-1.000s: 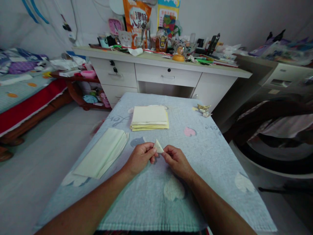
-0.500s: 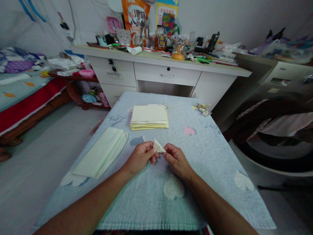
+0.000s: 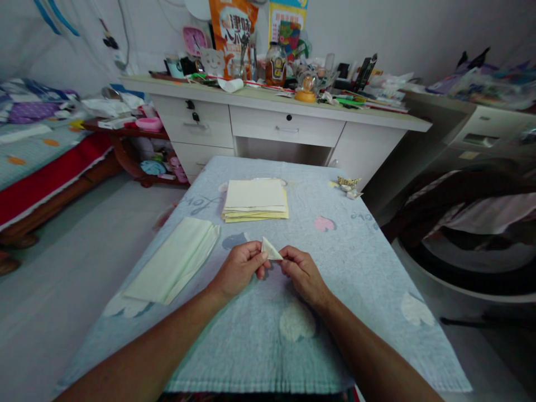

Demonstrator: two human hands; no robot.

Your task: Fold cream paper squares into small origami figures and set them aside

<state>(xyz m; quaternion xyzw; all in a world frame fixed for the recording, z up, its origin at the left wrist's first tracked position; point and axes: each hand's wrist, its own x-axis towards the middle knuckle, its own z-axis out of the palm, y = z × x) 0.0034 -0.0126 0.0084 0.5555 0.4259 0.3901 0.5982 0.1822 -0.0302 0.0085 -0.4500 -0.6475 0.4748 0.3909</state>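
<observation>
A small folded paper triangle (image 3: 271, 251) is held up between my two hands over the cloth-covered table (image 3: 355, 268). My left hand (image 3: 242, 265) pinches its left side between thumb and fingers. At the lower right corner, my right hand (image 3: 305, 273) closes thumb and forefinger on the paper; the fingertips partly cover that corner. Beyond my hands lies a stack of cream and yellow paper sheets (image 3: 255, 195). Left of my left forearm rests a pale green folded sheet or bundle of paper (image 3: 171, 262).
Small folded patterned pieces (image 3: 349, 183) sit at the table's far right corner. Behind the table stands a white desk (image 3: 268, 120) crowded with a jar (image 3: 275, 66), bags and small items. A washing machine (image 3: 473, 128) is at the right, a bed (image 3: 46, 151) at the left.
The paper triangle has tilted or shifted very slightly left, and my right fingertips have moved a little on its corner. Everything else stays as it was.
</observation>
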